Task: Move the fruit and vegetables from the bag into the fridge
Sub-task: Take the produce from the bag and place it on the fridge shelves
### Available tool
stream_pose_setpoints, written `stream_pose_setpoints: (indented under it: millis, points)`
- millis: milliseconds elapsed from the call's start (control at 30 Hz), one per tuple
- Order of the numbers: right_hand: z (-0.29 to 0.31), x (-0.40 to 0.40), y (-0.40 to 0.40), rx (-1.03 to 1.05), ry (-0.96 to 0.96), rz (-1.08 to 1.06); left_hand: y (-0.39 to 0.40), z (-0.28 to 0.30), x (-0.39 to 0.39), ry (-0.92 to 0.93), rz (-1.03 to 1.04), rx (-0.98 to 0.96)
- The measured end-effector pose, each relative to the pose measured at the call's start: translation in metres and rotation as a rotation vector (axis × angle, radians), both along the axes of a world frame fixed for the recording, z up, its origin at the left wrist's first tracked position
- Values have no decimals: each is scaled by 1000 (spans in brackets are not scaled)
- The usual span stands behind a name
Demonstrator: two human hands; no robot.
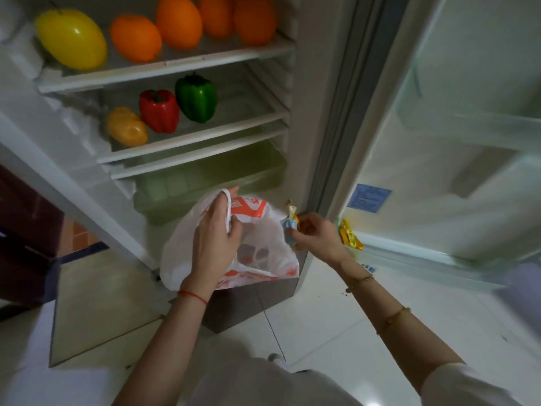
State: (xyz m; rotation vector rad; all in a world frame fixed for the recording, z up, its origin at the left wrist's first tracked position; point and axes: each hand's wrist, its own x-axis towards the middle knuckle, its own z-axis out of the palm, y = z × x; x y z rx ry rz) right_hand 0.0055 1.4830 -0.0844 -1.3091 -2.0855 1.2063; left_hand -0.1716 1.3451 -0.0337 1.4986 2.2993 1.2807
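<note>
A white and orange plastic bag (pixel 260 253) hangs in front of the open fridge's lower part. My left hand (pixel 215 238) grips its handle and rim. To the right of the bag, my right hand (pixel 317 237) is closed on a small blue and yellow item (pixel 291 222); what it is I cannot tell. On the top shelf (pixel 175 64) lie a yellow fruit (pixel 71 39) and several oranges (pixel 178 22). The middle shelf (pixel 205 133) carries a yellow pepper (pixel 126 126), a red pepper (pixel 159 110) and a green pepper (pixel 196 98).
A translucent green crisper drawer (pixel 205 180) sits under the shelves. The fridge door (pixel 456 136) stands open to the right, with a yellow packet (pixel 349 237) in its lowest rack. White tiled floor lies below; dark furniture (pixel 23 235) stands at the left.
</note>
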Motion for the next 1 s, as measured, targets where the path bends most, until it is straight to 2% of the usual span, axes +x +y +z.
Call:
stream_pose_setpoints:
  millis: [133,267,433,633,900,1000]
  points:
    - [8,57,21,31,-35,-273,5,0,8,10,-7,10]
    - [11,103,42,36,-144,-403,8,0,11,38,-7,18]
    - [3,123,73,1,-380,-359,9,0,15,31,-18,26]
    - [-22,112,90,-57,-639,-246,8,-4,17,28,-12,11]
    - [-52,113,98,-100,-707,-189,9,-5,16,18,24,0]
    - [-43,115,93,19,-777,-229,9,-5,17,18,35,0]
